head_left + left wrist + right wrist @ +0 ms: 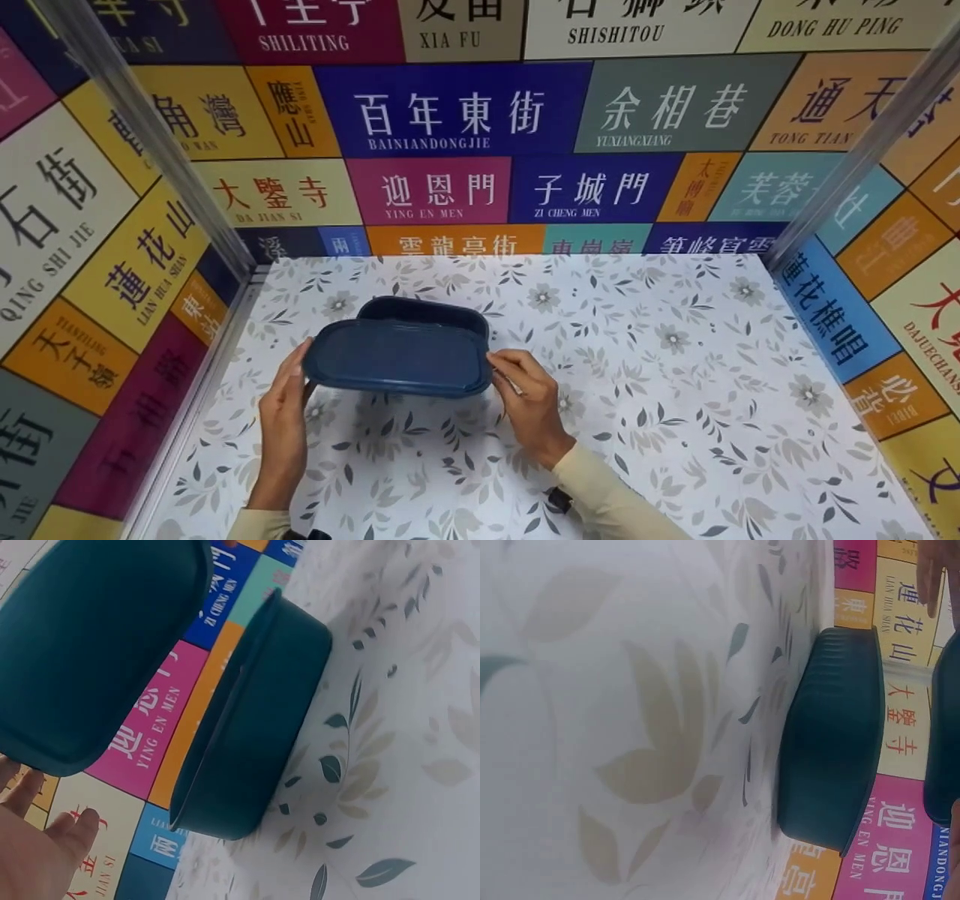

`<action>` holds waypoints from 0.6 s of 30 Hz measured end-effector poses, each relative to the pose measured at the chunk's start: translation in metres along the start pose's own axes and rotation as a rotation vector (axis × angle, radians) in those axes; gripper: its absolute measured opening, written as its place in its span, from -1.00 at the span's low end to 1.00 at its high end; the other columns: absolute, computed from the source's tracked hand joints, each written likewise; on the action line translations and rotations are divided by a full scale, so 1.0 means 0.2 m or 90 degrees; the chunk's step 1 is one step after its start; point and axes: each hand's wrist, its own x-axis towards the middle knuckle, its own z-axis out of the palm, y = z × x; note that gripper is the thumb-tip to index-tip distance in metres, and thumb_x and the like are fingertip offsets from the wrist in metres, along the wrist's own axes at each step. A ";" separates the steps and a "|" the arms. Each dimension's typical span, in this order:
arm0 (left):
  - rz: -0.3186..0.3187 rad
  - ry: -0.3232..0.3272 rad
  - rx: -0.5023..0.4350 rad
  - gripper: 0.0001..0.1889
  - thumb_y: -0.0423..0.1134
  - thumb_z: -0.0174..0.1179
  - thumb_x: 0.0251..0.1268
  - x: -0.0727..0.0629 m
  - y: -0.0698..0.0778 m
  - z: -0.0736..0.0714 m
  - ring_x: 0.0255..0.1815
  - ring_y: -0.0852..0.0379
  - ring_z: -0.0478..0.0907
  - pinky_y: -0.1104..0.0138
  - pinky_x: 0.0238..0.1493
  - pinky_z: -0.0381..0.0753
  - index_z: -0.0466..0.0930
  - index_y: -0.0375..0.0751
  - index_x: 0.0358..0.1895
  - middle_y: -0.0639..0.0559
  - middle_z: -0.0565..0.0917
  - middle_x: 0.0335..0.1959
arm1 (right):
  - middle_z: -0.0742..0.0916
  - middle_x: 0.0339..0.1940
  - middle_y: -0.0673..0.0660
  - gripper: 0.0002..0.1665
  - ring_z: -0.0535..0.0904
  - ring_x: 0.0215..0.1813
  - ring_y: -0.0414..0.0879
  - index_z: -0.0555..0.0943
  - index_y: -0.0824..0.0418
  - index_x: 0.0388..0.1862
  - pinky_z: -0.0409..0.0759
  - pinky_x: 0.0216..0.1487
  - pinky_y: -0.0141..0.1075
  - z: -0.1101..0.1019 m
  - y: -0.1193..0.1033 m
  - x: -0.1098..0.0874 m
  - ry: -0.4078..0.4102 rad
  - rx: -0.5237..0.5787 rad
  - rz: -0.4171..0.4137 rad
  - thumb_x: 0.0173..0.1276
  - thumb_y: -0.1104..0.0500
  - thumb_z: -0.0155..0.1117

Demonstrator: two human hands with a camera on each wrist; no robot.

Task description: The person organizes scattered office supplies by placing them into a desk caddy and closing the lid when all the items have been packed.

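Observation:
A dark blue rectangular lid (397,356) with rounded corners is held between both hands, raised above the table. At its left end my left hand (281,427) holds the edge; the left wrist view shows that hand's fingertips (26,787) at the lid's rim. My right hand (532,405) pinches the right end between thumb and fingers. Behind and below the lid stands a matching food container (435,310), its top uncovered. In the head view the lid hides the container's front. Both wrist views show a gap between the lid and the container wall (262,712).
A white tablecloth (675,390) with grey leaves and flowers covers the table. Panels of coloured signs (457,112) enclose it at the back and both sides, with clear corner posts (862,142) between them. Dark bands (559,499) sit at both wrists.

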 end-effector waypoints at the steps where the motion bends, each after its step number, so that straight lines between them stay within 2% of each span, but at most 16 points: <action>1: 0.006 -0.003 0.011 -0.51 -0.05 -0.13 0.90 0.00 0.00 0.00 0.76 0.06 0.17 0.40 0.57 0.37 0.45 -0.06 0.66 0.05 0.38 0.69 | 0.79 0.07 0.20 -0.57 0.79 0.02 0.06 0.81 0.41 0.19 0.72 0.05 -0.40 0.00 0.00 0.00 0.004 0.001 0.000 0.36 0.59 0.48; 7: 0.034 -0.036 0.109 -0.48 -0.09 -0.18 0.91 0.02 -0.02 0.01 0.78 0.10 0.12 0.46 0.54 0.37 0.26 0.03 0.76 0.14 0.25 0.76 | 0.80 0.10 0.16 -0.65 0.79 0.05 0.01 0.82 0.38 0.19 0.72 0.06 -0.41 0.01 0.00 0.02 0.017 0.016 0.047 0.48 0.49 0.44; 13: 0.051 -0.037 0.202 -0.46 -0.13 -0.12 0.90 0.05 -0.01 0.03 0.80 0.10 0.05 0.52 0.62 0.15 0.20 -0.04 0.77 0.07 0.21 0.79 | 0.81 0.10 0.12 -0.59 0.80 -0.01 0.05 0.83 0.24 0.23 0.72 -0.05 -0.41 0.02 -0.02 0.05 0.034 0.030 0.074 0.49 0.50 0.41; 15: 0.054 -0.033 0.216 -0.46 -0.12 -0.10 0.89 0.06 0.00 0.03 0.80 0.09 0.05 0.52 0.62 0.11 0.24 -0.06 0.76 0.05 0.24 0.77 | 0.82 0.08 0.10 -0.58 0.78 -0.08 0.02 0.83 0.22 0.23 0.69 -0.13 -0.42 0.03 -0.02 0.06 0.041 0.024 0.076 0.48 0.50 0.43; 18: 0.051 -0.029 0.196 -0.48 -0.14 -0.07 0.89 0.08 0.01 0.03 0.80 0.08 0.06 0.49 0.62 0.14 0.31 -0.05 0.74 0.05 0.26 0.76 | 0.83 0.00 0.10 -0.64 0.74 -0.18 -0.02 0.86 0.24 0.15 0.63 -0.21 -0.42 0.03 -0.02 0.08 0.056 0.008 0.075 0.46 0.48 0.47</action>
